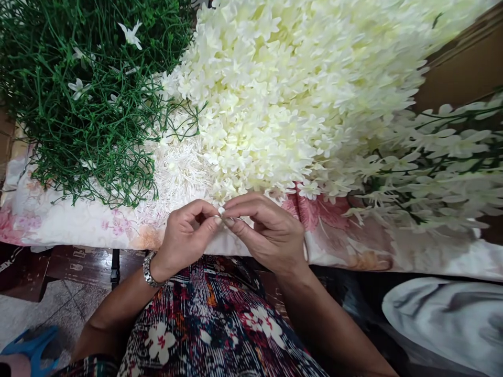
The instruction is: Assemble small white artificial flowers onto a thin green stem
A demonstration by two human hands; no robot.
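Piece (221, 210): showing small, white, just before flowers (267, 136).
Left hand (184, 238): pinching it.
Right hand (271, 233): pinching it too.
Handling: I'm judging it light, delicate, needing fingertips at its edges.

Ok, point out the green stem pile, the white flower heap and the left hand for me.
Green stem pile (94, 125), head view: middle of the tangle.
White flower heap (283, 99), head view: petals near its middle.
Left hand (183, 234), head view: back of the hand.
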